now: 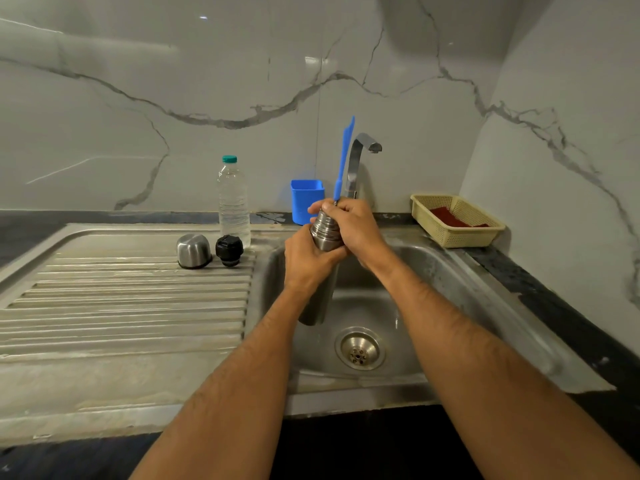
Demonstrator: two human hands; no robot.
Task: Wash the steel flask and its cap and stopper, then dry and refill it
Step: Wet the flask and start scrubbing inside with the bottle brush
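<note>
Head view, over the sink basin [450,271]: steel flask [323,237] held upright above the bowl, mouth uppermost, lower body hanging down past the left forearm. Left hand [306,259] wraps the flask's upper body, fingers curled round it. Right hand [349,225] is closed over the flask's mouth and appears to pinch the base of a blue brush handle [344,157], which stands up out of the opening; the brush end is hidden inside, so how deep it sits cannot be told. Tap [360,157] behind, no stream visible. Steel cap [193,250] sits mouth-down on the ribbed drainboard [121,299], black stopper [229,250] just beside it to the right, both apart from the hands. Plastic water bottle [233,202] stands behind them; blue holder [306,200] at the wall. Judgement: step in hand is scrubbing the flask's interior, early in the task; cap and stopper look untouched. Next move likely calls for working the brush along the flask's axis while the left hand steadies it, then rinsing under the tap.
</note>
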